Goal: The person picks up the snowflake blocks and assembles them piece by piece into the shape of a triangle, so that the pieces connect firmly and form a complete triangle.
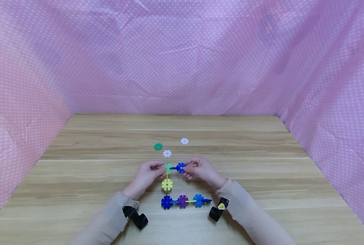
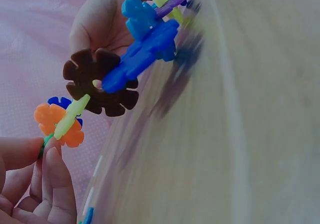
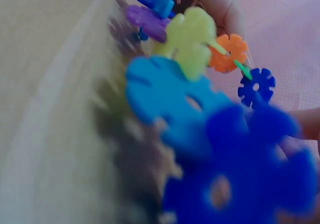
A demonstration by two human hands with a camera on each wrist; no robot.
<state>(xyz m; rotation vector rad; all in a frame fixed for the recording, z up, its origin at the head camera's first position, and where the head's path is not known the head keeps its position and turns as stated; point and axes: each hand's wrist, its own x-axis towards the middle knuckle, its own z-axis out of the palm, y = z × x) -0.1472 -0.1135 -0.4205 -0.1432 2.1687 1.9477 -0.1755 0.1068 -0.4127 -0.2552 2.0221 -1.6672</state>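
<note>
In the head view, a chain of slotted plastic discs bends around in front of the person. My left hand [image 1: 147, 174] pinches the light green disc [image 1: 168, 167] at its upper corner. A blue disc [image 1: 181, 167] at the chain's upper right end is held between the right hand's [image 1: 202, 171] fingers and thumb. Below the green disc come a yellow disc [image 1: 167, 185] and a dark blue disc [image 1: 167, 202]. A purple disc [image 1: 183, 201] and a light blue disc [image 1: 198, 200] continue the lower row. The left wrist view shows a brown disc [image 2: 82, 79] and an orange disc [image 2: 44, 115] linked within the chain.
Beyond the hands, a green disc [image 1: 158, 146] and two white discs, one nearer [image 1: 167, 153] and one farther [image 1: 184, 141], lie loose on the wooden table [image 1: 93, 149]. Pink dotted cloth [image 1: 182, 68] hangs around the back and sides.
</note>
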